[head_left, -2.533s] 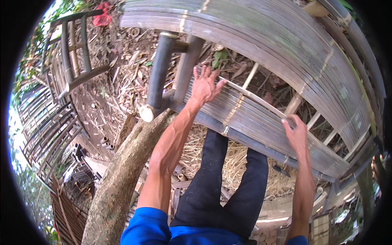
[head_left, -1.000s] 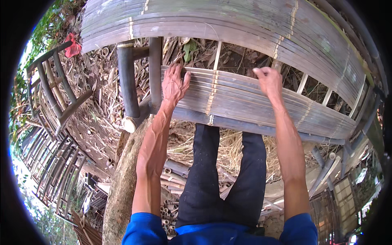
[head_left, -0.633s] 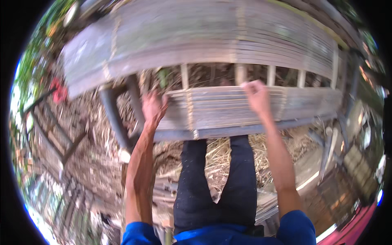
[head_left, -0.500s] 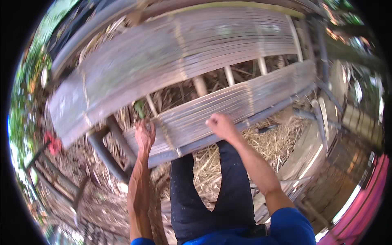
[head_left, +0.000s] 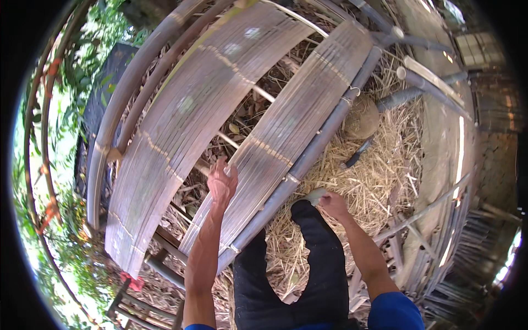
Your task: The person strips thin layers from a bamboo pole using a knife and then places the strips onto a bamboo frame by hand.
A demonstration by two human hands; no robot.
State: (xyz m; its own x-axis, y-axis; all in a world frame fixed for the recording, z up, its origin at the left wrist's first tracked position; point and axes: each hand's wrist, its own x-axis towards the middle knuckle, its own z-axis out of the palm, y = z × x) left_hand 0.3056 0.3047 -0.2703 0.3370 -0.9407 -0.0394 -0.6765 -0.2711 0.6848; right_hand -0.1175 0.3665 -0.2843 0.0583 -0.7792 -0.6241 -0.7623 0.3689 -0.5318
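1. Loose straw (head_left: 382, 179) covers the ground at right; a round wooden block (head_left: 361, 116) sits there, with a slim dark object (head_left: 357, 154) lying just nearer.
2. Slatted bamboo bench (head_left: 264, 143): located at centre and left, running obliquely from near left to far right.
3. Wide slat panel (head_left: 184, 121): left side of the bench, crossed by pale lashings.
4. Narrow slat panel (head_left: 289, 129): right of the wide panel, separated from it by a gap. Pale crossbars (head_left: 228, 139) span the gap; dry leaves show beneath.
5. Grey bamboo rail (head_left: 311, 151): runs along the right edge of the narrow panel.
6. Left hand (head_left: 222, 186): positioned at the left edge of the narrow panel, fingers partly bent and spread, gripping nothing visible. Fingertip pressure cannot be determined.
7. Right hand (head_left: 334, 205): beside the right knee of the black trousers (head_left: 319, 258), fingers and thumb closed on one end of a pale green strip (head_left: 314, 194). Strip material is unclear.
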